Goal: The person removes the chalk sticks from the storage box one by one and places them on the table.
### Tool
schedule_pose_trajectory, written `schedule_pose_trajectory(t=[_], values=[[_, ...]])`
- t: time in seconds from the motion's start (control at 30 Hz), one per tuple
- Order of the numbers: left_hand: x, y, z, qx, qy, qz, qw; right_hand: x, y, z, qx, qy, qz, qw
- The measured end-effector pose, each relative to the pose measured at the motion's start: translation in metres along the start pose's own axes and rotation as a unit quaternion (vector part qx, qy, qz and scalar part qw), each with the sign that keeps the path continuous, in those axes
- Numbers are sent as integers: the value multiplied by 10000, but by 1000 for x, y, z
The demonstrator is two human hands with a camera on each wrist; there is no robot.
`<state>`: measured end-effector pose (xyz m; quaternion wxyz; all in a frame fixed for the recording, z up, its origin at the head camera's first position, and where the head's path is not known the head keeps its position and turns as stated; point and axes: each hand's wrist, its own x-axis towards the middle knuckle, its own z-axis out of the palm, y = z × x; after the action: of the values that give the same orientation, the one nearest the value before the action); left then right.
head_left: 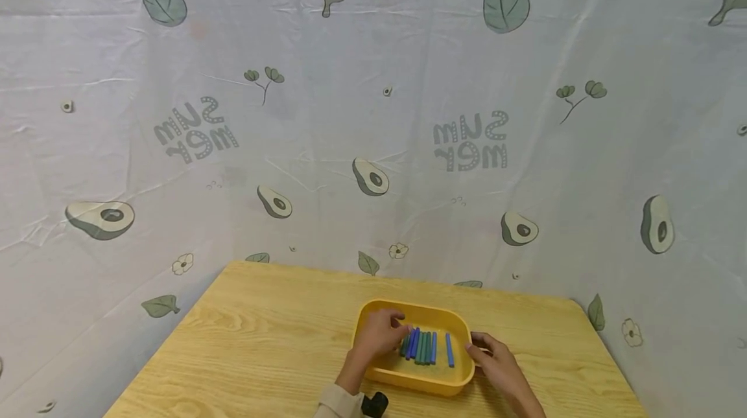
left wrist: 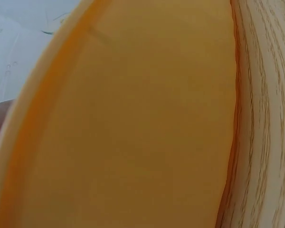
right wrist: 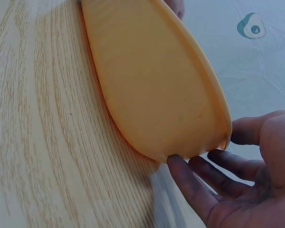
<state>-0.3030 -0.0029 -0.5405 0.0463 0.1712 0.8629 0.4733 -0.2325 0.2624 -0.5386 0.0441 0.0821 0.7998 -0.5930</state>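
A yellow tray (head_left: 420, 384) holds several thin sticks like crayons. Green sticks (head_left: 423, 348) and blue ones lie side by side in a row, while one lighter blue stick (head_left: 449, 350) lies apart toward the right. My left hand (head_left: 380, 332) reaches over the tray's left side, its thumb and forefinger at the row's left end; whether they pinch a stick is hidden. At the right end, my right hand (head_left: 496, 361) grips the rim, thumb at the top edge and fingers (right wrist: 192, 185) against the outside wall. The left wrist view shows mostly the tray's outer wall (left wrist: 133, 114).
Under the tray is a wood-grain table (head_left: 262, 334), which reaches back to a pale printed sheet (head_left: 327, 126) hung behind and beside it. A small black device (head_left: 375, 404) sits by the left sleeve (head_left: 340, 403).
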Motion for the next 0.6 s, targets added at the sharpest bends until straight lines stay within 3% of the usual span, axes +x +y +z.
schedule_pose_trajectory(t=[0.17, 0.6], values=[[4, 1, 5, 160, 6, -139, 9998, 0, 0, 0, -21, 60, -24, 10000], [9, 10, 13, 715, 412, -456, 9955, 1, 4, 0, 55, 67, -19, 10000]])
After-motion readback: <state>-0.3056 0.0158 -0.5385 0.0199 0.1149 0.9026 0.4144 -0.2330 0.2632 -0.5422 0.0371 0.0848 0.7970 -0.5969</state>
